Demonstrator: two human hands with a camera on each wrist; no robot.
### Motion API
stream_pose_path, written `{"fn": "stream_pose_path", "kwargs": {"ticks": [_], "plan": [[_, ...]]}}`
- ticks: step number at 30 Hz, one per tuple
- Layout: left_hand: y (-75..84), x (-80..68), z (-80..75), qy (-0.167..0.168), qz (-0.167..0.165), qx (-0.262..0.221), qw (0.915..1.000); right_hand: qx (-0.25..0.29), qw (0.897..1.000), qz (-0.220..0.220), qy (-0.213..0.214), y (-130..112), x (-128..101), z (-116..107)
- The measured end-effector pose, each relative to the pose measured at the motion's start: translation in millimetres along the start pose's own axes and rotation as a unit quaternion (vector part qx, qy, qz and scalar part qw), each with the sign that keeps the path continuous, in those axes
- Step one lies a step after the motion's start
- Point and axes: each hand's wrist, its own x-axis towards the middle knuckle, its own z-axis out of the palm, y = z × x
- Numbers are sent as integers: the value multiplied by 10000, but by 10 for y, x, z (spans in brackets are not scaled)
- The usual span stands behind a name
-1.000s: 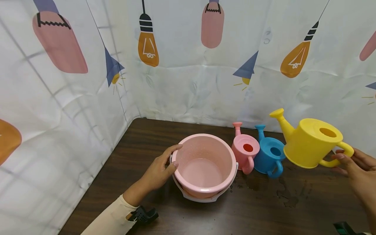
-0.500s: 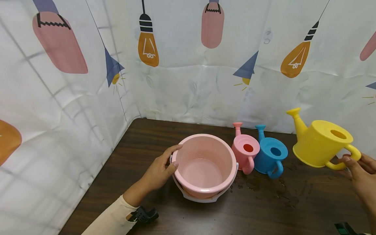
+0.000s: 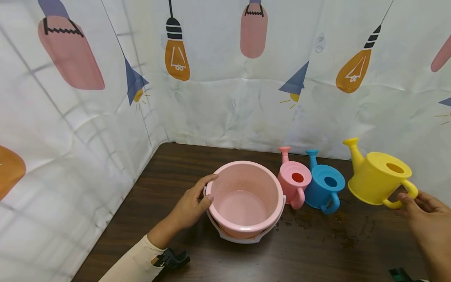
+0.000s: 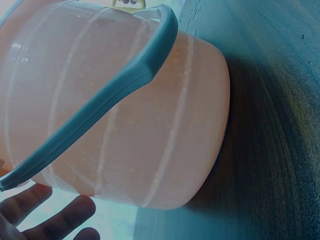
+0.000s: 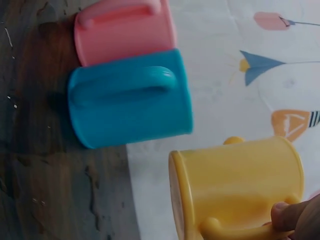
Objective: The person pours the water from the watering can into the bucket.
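Your right hand (image 3: 424,211) holds the yellow watering can (image 3: 378,178) by its handle, fingers and thumb curled round the loop at the right edge of the scene. The can hangs just above the table (image 3: 183,164), spout pointing up and to the far left. In the right wrist view the fingertip (image 5: 285,215) presses on the handle beside the yellow wall.

Your left hand (image 3: 192,203) rests against the left side of the pink bucket (image 3: 246,199), thumb hooked over the rim and fingers curved along the outer wall. In the left wrist view the fingers (image 4: 55,215) lie loosely spread under the bucket's pale handle (image 4: 100,100), which lies down against the wall. The bucket stands upright near the middle of the table with a little water in its bottom.

Between the bucket and the yellow can stand two smaller cans: the pink watering can (image 3: 294,182) touches the bucket's right side, and the blue watering can (image 3: 324,188) sits just beside it on the right. Both point their spouts to the far side and their handles to the near side. The blue one is the closest thing to the yellow can.

Wet patches (image 3: 338,231) darken the table near those two cans. A printed curtain (image 3: 225,78) with bulb drawings closes off the far and left sides.
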Motion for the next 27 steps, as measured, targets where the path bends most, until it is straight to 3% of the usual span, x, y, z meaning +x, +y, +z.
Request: {"fn": "stream_pose_path", "kwargs": {"ticks": [5,12,27], "plan": [[3,-3,-1,-12,-21,-8,10000,16,9975,611,352,-7,-30,92],[-19,-9,-2,4,16,-23,10000,-394,9965,605,426,21,-118,193],[-15,-3,3,-21,-18,12,10000,7,9959,883,180,162,-196,300]]}}
